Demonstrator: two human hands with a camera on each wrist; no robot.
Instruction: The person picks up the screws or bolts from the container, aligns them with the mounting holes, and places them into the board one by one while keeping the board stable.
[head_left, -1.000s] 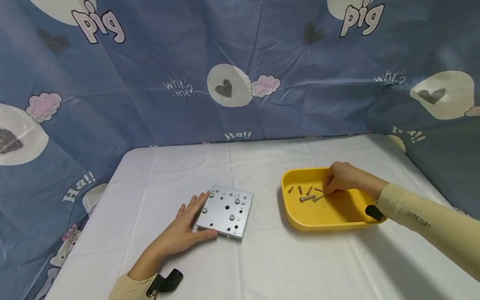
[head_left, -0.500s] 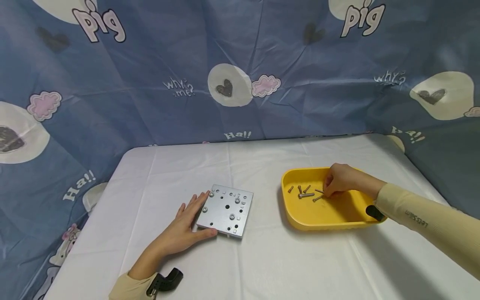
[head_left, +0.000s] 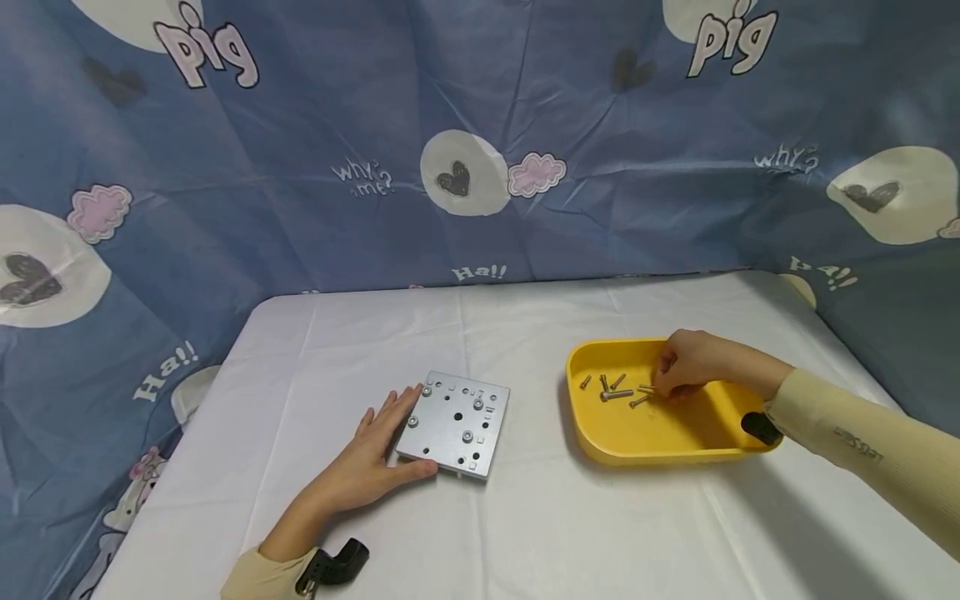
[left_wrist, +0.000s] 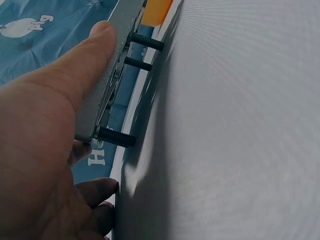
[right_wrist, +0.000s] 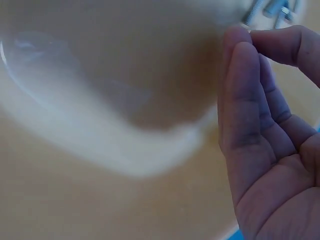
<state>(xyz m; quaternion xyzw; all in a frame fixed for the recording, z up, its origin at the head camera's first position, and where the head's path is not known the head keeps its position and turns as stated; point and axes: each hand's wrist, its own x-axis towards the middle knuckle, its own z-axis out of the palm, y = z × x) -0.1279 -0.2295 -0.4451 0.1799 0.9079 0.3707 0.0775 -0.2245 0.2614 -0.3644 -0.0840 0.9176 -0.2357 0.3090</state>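
Note:
A square silver metal plate [head_left: 447, 437] with drilled holes lies left of the table's middle. Several screws sit in it, heads up. Their threaded shanks [left_wrist: 116, 136] stick out underneath in the left wrist view. My left hand [head_left: 360, 471] rests on the plate's near left corner, fingers extended along the left side and thumb at the front edge. Inside the yellow tray [head_left: 630, 458] is my right hand [head_left: 690, 367]. Its thumb and fingertips [right_wrist: 243, 52] come together at the end of a small screw [head_left: 647, 387], pinching it; the contact is partly hidden.
More loose screws [head_left: 617, 395] lie in the tray's left part, beside the right hand. White cloth [head_left: 525, 533] covers the table. A blue printed curtain [head_left: 600, 225] hangs behind and along the sides. Each wrist wears a black device [head_left: 333, 567].
The right hand stays in the tray, and the small screw at its fingertips has shifted slightly right. One longer screw has turned among the loose ones. The left hand and plate have stayed put.

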